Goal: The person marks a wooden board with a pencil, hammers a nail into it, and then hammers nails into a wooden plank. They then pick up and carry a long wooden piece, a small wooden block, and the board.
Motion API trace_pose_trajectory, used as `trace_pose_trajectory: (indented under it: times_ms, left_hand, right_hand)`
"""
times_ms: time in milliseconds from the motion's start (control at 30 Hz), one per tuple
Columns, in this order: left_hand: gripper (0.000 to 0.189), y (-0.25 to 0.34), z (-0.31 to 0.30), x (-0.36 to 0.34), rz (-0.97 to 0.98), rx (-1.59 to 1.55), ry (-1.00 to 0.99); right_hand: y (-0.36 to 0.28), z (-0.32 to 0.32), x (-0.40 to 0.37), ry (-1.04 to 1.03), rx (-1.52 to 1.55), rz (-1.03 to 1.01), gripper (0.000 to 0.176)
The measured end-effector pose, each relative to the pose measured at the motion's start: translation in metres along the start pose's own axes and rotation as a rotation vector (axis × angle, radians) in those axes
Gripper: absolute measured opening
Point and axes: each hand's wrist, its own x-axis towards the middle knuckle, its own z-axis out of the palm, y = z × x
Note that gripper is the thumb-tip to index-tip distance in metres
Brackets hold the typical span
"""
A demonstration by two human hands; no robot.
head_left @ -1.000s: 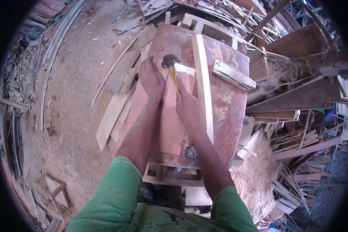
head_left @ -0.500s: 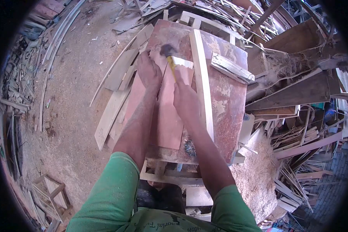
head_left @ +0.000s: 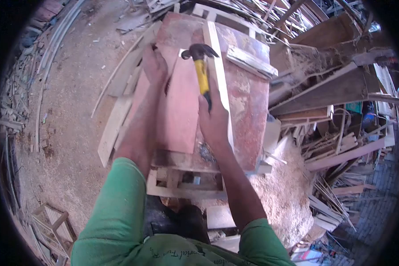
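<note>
My right hand (head_left: 213, 117) is wrapped round the dark grip of a claw hammer (head_left: 201, 75) with a yellow handle. The hammer's dark head is raised over the upper end of a pinkish board (head_left: 184, 106) on the reddish worktable (head_left: 252, 119). At the board's upper left, my left hand (head_left: 155, 66) rests near the table's left edge; whether its fingers pinch anything is too small to tell. A long pale wooden strip (head_left: 217, 57) runs along the table just right of the hammer. Near the board's lower end lies a small pile of nails (head_left: 206, 152).
A short whitish wood piece (head_left: 252, 63) lies at the table's upper right. Pale planks (head_left: 113, 128) lean along its left side. Scrap wood is heaped behind and to the right. A small wooden frame (head_left: 54, 224) stands on the floor at lower left.
The hammer has lifted from beside my left hand and moved right, its head now upright and clearer. The whole view has shifted, so the table appears further left and higher.
</note>
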Motion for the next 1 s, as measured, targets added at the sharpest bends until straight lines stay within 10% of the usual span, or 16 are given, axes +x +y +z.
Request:
trace_pose_trajectory:
  times_ms: [167,333,500,733,1000]
  left_hand:
    - [0.026,0.033,-0.068,-0.032,-0.196,-0.267,-0.167]
    - [0.028,0.159,-0.181,-0.190,-0.435,-0.246,-0.782]
    - [0.035,0.181,-0.180,-0.256,-0.130,0.063,-0.642]
    - [0.016,0.175,-0.172,-0.257,-0.362,-0.005,-0.692]
    - [0.015,0.184,-0.188,-0.270,-0.093,0.189,-0.626]
  right_hand:
    - [0.035,-0.124,-0.146,-0.033,-0.113,0.301,0.033]
    - [0.065,-0.154,-0.247,-0.005,-0.257,0.606,0.036]
    - [0.092,-0.132,-0.266,0.127,-0.130,0.402,0.045]
    - [0.115,-0.136,-0.258,0.114,-0.225,0.394,0.041]
    - [0.124,-0.166,-0.251,0.139,-0.381,0.304,0.033]
